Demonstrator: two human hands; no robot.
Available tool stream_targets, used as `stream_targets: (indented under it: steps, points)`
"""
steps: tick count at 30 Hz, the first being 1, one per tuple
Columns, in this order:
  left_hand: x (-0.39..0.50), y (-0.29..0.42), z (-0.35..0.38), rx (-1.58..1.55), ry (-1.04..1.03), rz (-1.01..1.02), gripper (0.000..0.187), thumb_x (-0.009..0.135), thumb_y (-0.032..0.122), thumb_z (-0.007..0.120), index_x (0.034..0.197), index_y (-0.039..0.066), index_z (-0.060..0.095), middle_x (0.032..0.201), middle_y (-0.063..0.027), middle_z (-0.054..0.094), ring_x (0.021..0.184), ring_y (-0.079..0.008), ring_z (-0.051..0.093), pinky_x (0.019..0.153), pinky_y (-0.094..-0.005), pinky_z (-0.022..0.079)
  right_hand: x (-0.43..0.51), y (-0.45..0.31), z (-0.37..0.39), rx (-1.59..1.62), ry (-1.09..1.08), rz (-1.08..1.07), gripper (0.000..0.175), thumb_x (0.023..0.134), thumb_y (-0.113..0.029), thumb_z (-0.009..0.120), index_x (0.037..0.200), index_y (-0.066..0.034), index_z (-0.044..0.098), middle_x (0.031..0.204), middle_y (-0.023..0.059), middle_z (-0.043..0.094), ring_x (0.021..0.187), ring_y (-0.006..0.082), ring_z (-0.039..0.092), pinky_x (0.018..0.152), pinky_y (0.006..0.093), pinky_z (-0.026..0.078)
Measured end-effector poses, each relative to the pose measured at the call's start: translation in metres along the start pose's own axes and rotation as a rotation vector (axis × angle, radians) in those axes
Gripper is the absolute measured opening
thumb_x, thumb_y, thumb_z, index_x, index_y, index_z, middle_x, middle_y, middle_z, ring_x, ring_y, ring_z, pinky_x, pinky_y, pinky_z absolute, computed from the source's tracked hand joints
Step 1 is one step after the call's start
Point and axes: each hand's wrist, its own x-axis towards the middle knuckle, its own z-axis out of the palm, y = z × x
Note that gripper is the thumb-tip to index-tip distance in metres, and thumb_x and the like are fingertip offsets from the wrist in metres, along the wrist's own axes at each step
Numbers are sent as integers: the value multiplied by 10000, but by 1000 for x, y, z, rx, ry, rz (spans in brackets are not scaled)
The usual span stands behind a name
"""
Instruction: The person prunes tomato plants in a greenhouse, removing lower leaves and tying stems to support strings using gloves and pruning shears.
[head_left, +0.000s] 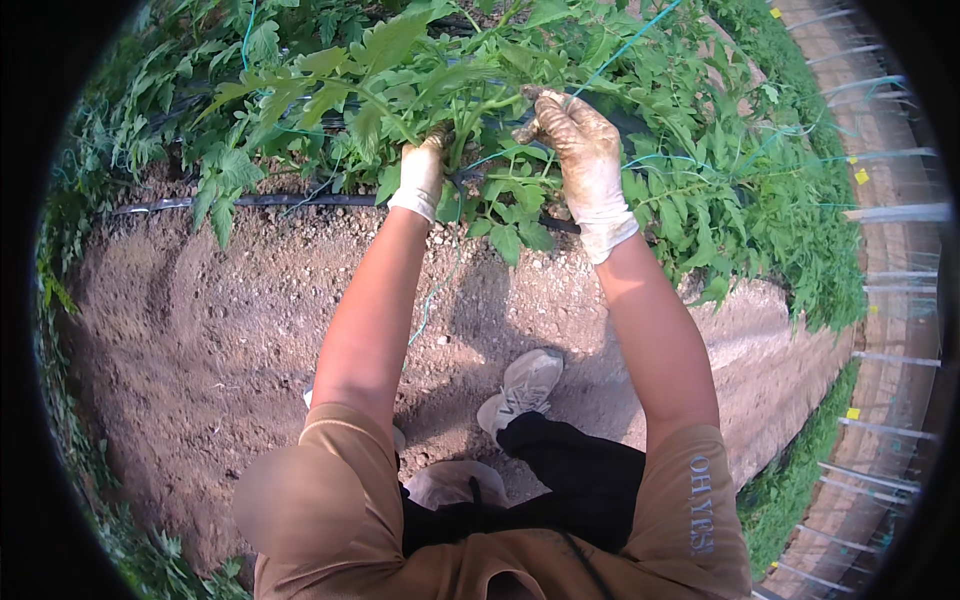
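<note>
My left hand (421, 171), in a soiled white glove, reaches in at the lower stems of a leafy green plant (469, 127), apparently a tomato plant. Leaves and stems hide most of its fingers, so its grip is unclear. Higher and to the right, my right hand (581, 142) wears a matching glove with mud-stained fingertips. Its thumb and fingers are pinched together on a teal twine (626, 49) that slants down from the upper right. A green shoot ends right beside those fingertips. More twine (429, 307) trails over the soil below the left hand.
A black drip hose (300, 199) runs along the bed's edge. Bare soil (225, 315) forms the path where my shoe (525, 386) stands. A translucent pale bag or container (457, 484) is by my legs. More plant rows and pale posts (900, 214) line the right.
</note>
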Motion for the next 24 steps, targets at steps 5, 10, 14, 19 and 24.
stream_targets:
  steps: [5, 10, 14, 19, 24]
  points:
    - [3, 0, -4, -44, -43, 75, 384, 800, 38, 666, 1125, -44, 478, 996, -151, 626, 829, -222, 632, 647, -332, 519, 14, 23, -20, -171, 175, 191, 302, 921, -162, 557, 1143, 42, 550, 873, 94, 672, 771, 145, 632, 674, 243, 485]
    - [-18, 8, 7, 54, -137, 77, 344, 777, 23, 677, 1091, -21, 542, 986, -120, 633, 820, -205, 626, 691, -312, 507, 23, 22, -21, -198, 268, 194, 327, 901, -128, 562, 1169, 56, 522, 940, 118, 668, 745, 146, 620, 645, 234, 481]
    - [-23, 16, 13, 58, -271, 41, 336, 789, 46, 662, 1114, 17, 579, 953, -70, 656, 798, -182, 627, 703, -298, 505, 22, 27, -22, -483, 368, 40, 317, 834, -180, 628, 1062, 39, 608, 847, 115, 685, 743, 157, 636, 684, 293, 497]
    - [-5, 13, 4, -32, -192, -110, 232, 802, 93, 602, 1001, -27, 606, 841, -115, 650, 667, -199, 616, 533, -296, 487, 9, 0, -11, -586, 383, 59, 257, 885, -188, 567, 977, 49, 605, 674, 116, 659, 593, 191, 635, 547, 296, 486]
    - [-17, 9, 7, -266, -354, -179, 314, 839, 109, 522, 1126, -14, 557, 961, -126, 643, 769, -242, 629, 650, -331, 508, 23, 0, -34, 143, 400, 444, 288, 936, -200, 504, 1086, 43, 465, 716, 202, 652, 482, 230, 621, 377, 302, 452]
